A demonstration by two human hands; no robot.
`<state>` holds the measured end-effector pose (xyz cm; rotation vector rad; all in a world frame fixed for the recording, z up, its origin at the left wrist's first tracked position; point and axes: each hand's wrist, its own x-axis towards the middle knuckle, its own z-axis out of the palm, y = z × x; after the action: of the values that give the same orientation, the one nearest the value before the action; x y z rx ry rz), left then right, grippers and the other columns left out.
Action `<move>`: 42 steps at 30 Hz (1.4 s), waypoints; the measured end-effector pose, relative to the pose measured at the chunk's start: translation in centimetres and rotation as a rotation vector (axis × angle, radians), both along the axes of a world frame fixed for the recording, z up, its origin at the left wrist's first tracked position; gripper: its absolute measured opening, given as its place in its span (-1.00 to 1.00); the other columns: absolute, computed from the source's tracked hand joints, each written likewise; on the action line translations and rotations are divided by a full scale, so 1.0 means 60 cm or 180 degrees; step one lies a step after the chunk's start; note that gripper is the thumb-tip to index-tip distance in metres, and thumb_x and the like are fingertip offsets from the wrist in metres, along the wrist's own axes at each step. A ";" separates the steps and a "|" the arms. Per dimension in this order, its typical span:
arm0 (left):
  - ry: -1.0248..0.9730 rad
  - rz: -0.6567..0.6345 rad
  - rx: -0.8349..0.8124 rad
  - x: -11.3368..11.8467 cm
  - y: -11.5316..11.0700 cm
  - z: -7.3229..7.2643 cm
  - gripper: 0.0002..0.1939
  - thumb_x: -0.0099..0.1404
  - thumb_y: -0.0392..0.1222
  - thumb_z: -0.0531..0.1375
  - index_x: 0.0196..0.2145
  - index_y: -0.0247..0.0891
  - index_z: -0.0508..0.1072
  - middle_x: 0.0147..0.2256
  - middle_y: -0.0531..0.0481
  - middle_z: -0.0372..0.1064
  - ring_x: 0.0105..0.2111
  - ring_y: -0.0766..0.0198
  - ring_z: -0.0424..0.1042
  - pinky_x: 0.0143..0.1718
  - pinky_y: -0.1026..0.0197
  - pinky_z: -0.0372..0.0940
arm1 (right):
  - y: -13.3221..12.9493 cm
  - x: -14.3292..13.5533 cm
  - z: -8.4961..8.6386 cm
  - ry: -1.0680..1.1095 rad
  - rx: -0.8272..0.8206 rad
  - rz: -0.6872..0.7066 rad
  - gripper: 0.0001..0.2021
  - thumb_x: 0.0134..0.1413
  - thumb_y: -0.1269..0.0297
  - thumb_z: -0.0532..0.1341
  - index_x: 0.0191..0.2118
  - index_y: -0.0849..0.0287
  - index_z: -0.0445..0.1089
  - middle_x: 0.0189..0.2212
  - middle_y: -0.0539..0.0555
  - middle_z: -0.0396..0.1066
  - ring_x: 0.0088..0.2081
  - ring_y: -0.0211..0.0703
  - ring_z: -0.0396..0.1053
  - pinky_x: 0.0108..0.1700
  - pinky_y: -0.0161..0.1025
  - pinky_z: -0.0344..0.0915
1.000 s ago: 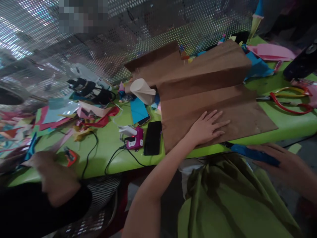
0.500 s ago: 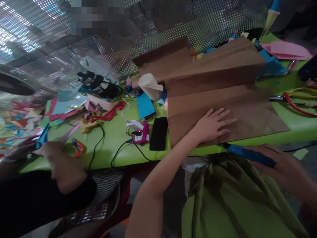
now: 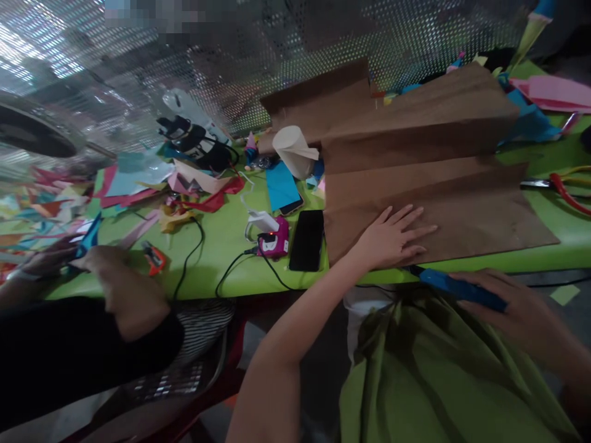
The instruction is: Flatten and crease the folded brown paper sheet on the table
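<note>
Far left, at nine o'clock, a co-worker's hands (image 3: 87,261) in a black sleeve (image 3: 69,357) work at the table (image 3: 207,277) edge, among paper scraps (image 3: 55,203) of many colours; an orange tool (image 3: 154,258) lies just beside them at three o'clock. Moving right, a black cable (image 3: 194,246) loops over the green top toward a magenta gadget (image 3: 274,243), and a dark phone (image 3: 307,240) lies just beside that at its three o'clock. Up at twelve o'clock from the phone I see a blue sheet (image 3: 281,187) and a cream paper cone (image 3: 293,151). Now my left hand (image 3: 392,237): it lies flat, palm down, fingers spread wide on the near part of the brown paper (image 3: 462,203), gripping nothing, only pressing. The brown paper is large and creased in long folds, running from the table's near edge up toward twelve o'clock, where the folds rise off the surface. At four o'clock of my left hand, just below the table edge, my right hand (image 3: 512,304) is closed loosely about a blue knife (image 3: 457,288), its dark tip pointing to ten o'clock and reaching the paper's near edge by my left hand; whether it touches, I cannot tell. A green cloth (image 3: 438,381) covers my lap beneath. Far right, at three o'clock, red-handled scissors (image 3: 566,187) lie on the table, and pink paper (image 3: 558,92) sits beyond at one o'clock.
</note>
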<state>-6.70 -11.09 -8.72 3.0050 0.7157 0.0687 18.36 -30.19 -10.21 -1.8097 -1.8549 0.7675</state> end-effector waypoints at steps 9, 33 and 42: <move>0.0096 -0.0060 -0.0251 -0.013 0.011 0.021 -0.34 0.65 0.18 -0.01 0.59 0.07 0.03 0.61 -0.01 -0.17 0.61 0.03 -0.18 0.56 -0.19 -0.15 | 0.004 -0.019 0.001 -0.0114 0.0096 -0.0015 -0.54 0.29 -0.19 0.26 0.19 -0.18 0.57 0.07 0.06 0.60 0.02 0.14 0.61 0.02 0.03 0.58; 0.0142 0.0199 -0.0277 -0.091 0.013 0.012 -0.33 0.65 0.22 -0.08 0.59 0.09 0.00 0.62 0.04 -0.21 0.61 0.04 -0.20 0.56 -0.20 -0.14 | 0.038 -0.123 0.003 -0.0069 0.0140 0.0393 -0.56 0.36 -0.18 0.20 0.22 -0.22 0.52 0.10 0.07 0.60 0.06 0.22 0.61 0.05 0.17 0.56; 0.0191 0.0313 -0.0243 -0.137 0.022 0.013 -0.37 0.64 0.13 -0.03 0.57 0.11 0.09 0.61 0.10 -0.13 0.61 0.03 -0.20 0.57 -0.21 -0.19 | 0.040 -0.119 -0.011 -0.0221 0.0300 0.0351 -0.51 0.32 -0.27 0.19 0.21 -0.24 0.53 0.12 0.05 0.61 0.03 0.25 0.63 -0.17 0.09 0.61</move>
<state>-14.89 -9.79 -7.92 2.9094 0.8512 -0.0440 11.25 -27.81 -10.87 -1.7076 -2.0148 0.6510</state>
